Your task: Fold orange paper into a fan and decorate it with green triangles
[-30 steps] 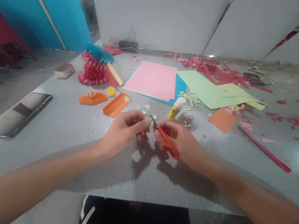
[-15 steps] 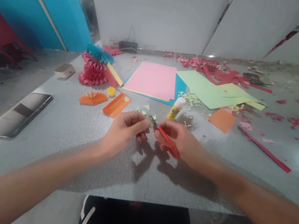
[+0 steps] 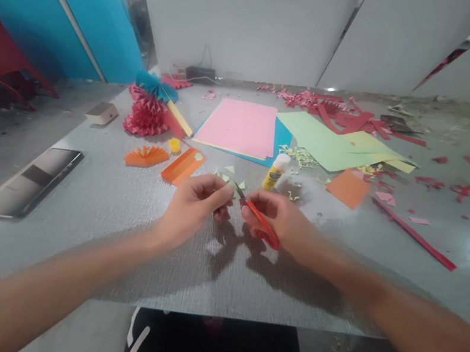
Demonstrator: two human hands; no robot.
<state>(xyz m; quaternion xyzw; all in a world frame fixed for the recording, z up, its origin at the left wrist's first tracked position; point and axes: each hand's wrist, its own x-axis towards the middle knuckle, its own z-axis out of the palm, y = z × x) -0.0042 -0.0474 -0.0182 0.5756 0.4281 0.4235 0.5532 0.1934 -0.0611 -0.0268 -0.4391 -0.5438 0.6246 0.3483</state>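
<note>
My left hand [image 3: 190, 210] pinches a small pale green paper scrap [image 3: 233, 186] between thumb and fingertips, just above the table. My right hand [image 3: 275, 219] is shut on red-handled scissors [image 3: 261, 219], whose small metal blades [image 3: 240, 190] reach the scrap's edge. The hands nearly meet over the table, and the fingers partly hide the scrap. Several green paper bits [image 3: 229, 169] lie just beyond them. Past my right hand stands a yellow-and-white glue stick [image 3: 276, 172].
Pink, blue and green paper sheets [image 3: 238, 127] lie ahead, among red paper strips and scraps. Orange folded paper [image 3: 182, 165] and a red paper fan [image 3: 147, 113] sit left of them. A tablet or phone [image 3: 31, 183] lies near the table's left edge.
The scissors and hands have shifted only slightly, with the blades staying at the green scrap. The view has moved a little.
</note>
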